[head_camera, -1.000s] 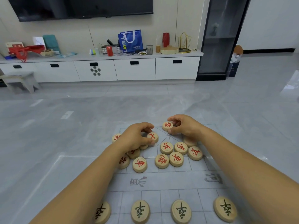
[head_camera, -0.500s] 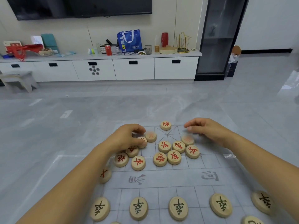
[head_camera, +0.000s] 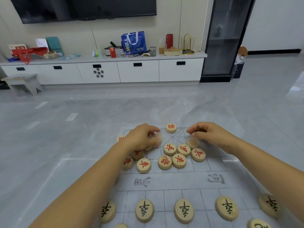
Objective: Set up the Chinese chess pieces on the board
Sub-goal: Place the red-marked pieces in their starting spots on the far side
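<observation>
A translucent chess board sheet [head_camera: 179, 181] lies on the floor. Red-marked wooden pieces [head_camera: 179, 160] cluster on its far half, and a single red piece [head_camera: 171, 128] stands alone at the far middle. Several black-marked pieces [head_camera: 184, 210] form a row near me. My left hand [head_camera: 143, 139] curls its fingers round a blurred red piece [head_camera: 158, 139] left of the far centre. My right hand [head_camera: 212, 135] hovers loosely curled over another blurred piece [head_camera: 193, 143]; nothing shows between its fingertips. My left forearm hides part of the left red pieces.
Grey tiled floor surrounds the sheet. A long white cabinet [head_camera: 138, 71] with clutter on top runs along the far wall, a small stool [head_camera: 23, 83] stands at the left, and a dark glass cabinet [head_camera: 225, 38] at the right.
My right hand let go of the far-middle red piece and drew back to the right. My left hand shifted slightly left with a piece. The view moved closer to the board.
</observation>
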{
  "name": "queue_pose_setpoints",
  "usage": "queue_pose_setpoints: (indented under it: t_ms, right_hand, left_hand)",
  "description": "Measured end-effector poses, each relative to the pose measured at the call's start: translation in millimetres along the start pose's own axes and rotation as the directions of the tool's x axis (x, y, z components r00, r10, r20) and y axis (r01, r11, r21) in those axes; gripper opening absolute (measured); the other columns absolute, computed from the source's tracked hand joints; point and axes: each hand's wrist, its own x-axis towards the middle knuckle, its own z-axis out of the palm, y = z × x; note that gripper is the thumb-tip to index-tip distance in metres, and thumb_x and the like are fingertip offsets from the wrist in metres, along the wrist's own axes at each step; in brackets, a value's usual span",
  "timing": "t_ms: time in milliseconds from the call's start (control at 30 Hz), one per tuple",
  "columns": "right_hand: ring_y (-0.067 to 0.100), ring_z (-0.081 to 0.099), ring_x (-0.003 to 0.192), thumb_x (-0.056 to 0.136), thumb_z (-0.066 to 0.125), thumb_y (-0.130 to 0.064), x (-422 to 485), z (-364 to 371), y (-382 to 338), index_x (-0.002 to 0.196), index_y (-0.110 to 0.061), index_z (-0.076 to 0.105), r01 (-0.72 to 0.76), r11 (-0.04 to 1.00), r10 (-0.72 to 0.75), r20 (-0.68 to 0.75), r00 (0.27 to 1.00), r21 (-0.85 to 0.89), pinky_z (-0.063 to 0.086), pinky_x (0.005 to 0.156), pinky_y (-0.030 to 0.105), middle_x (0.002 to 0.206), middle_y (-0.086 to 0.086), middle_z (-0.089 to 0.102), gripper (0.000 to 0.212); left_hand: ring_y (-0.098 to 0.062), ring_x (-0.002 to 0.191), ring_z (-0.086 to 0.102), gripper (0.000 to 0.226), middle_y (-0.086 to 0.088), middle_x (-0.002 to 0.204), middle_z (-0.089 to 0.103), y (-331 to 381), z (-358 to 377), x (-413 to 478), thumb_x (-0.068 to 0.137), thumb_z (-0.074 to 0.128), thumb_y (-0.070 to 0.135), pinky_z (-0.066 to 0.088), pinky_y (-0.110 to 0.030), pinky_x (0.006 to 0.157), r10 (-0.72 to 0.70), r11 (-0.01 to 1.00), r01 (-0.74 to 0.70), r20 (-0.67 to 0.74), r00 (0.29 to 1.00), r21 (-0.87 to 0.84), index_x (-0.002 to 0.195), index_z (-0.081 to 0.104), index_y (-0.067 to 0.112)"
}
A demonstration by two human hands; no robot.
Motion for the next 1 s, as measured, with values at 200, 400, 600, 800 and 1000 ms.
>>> queue_pose_setpoints:
  t_ms: [200,400,600,800,1000]
  right_hand:
    - [0.008,0.058,0.088,0.088,0.057,-0.011,-7,4,0,0.093,-0.025,0.064,0.035,0.999,-0.035,0.006,0.999,0.002,0.046,0.075,0.015,0.102,0.0,0.063,0.017]
    - [0.007,0.057,0.087,0.088,0.056,-0.007,-14,6,-4,0.091,-0.024,0.064,0.071,0.997,-0.071,-0.051,0.996,-0.002,0.046,0.07,0.016,0.096,-0.005,0.063,0.019]
    - [0.015,0.054,0.079,0.083,0.063,-0.01,-32,-10,6,0.089,-0.019,0.063,-0.025,0.996,0.024,-0.02,1.0,-0.083,0.043,0.071,0.024,0.085,0.001,0.059,0.011]
    - [0.01,0.051,0.076,0.077,0.071,-0.022,-43,8,10,0.101,-0.019,0.053,-0.038,0.975,0.055,0.071,0.996,-0.218,0.044,0.072,0.024,0.089,-0.002,0.056,0.03]
    - [0.01,0.052,0.082,0.073,0.074,-0.03,-43,10,11,0.099,-0.023,0.052,0.022,0.928,0.017,0.1,0.995,-0.372,0.046,0.071,0.02,0.102,-0.004,0.049,0.035]
  left_hand:
    - [-0.021,0.1,0.056,0.028,-0.002,0.108,0.053,-2,-9,0,0.081,0.064,0.025,0.046,-0.037,0.091,-0.011,1.0,0.009,-0.217,0.976,-0.006,0.109,0.06,0.022]
    - [-0.016,0.083,0.057,0.031,0.005,0.088,0.06,-24,-29,-46,0.078,0.069,0.034,0.047,-0.03,0.075,-0.051,0.997,0.033,-0.269,0.962,-0.071,0.105,0.054,0.027]
    - [-0.013,0.074,0.048,0.034,0.009,0.078,0.05,-15,-1,-98,0.077,0.057,0.058,0.033,-0.022,0.056,0.046,0.958,0.035,-0.272,0.961,0.286,0.094,0.048,0.03]
    - [-0.013,0.07,0.048,0.037,0.01,0.066,0.043,-10,6,-113,0.079,0.051,0.063,0.029,-0.019,0.053,0.063,0.943,0.039,-0.292,0.954,0.331,0.09,0.045,0.028]
    - [-0.012,0.072,0.045,0.045,0.011,0.072,0.044,-10,13,-136,0.076,0.048,0.069,0.03,-0.019,0.057,0.051,0.919,0.038,-0.214,0.976,0.392,0.092,0.044,0.027]
